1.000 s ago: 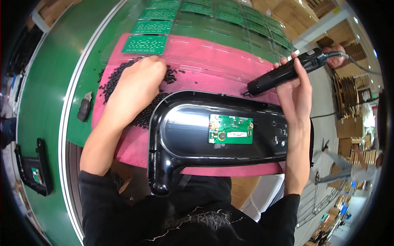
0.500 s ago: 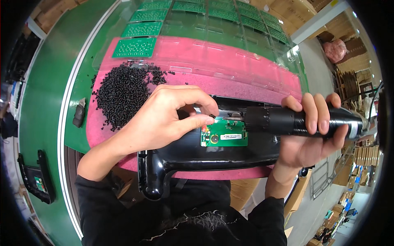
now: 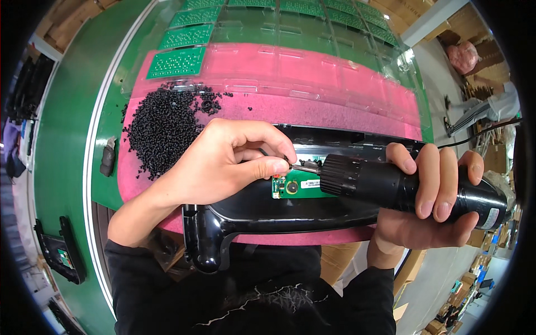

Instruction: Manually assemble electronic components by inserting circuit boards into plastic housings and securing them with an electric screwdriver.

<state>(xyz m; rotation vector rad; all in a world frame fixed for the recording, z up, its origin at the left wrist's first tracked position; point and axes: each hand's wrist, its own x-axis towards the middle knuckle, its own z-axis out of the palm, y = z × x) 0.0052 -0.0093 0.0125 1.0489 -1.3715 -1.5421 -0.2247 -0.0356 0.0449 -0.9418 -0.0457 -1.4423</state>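
My right hand (image 3: 432, 190) is wrapped round a black electric screwdriver (image 3: 365, 181), held nearly level with its metal bit pointing left. The bit's tip meets a tiny black screw (image 3: 288, 162) pinched between the thumb and forefinger of my left hand (image 3: 223, 162). Below them a green circuit board (image 3: 306, 190) with a white label lies in a long black plastic housing (image 3: 290, 216), part of it covered by the screwdriver and my fingers. A heap of small black screws (image 3: 162, 131) lies left of the housing on a pink mat (image 3: 312, 114).
Clear plastic trays (image 3: 324, 70) stretch across the far side, some pockets filled with green circuit boards (image 3: 176, 61). A small dark wrapped object (image 3: 108, 160) lies left of the mat. Another black housing with a board (image 3: 60, 254) is at the far left. A cable (image 3: 480, 134) runs at the right.
The screwdriver has tilted and shifted, so its bit now shows and reaches the screw at my left fingertips. My left hand has stayed almost in place, still pinching.
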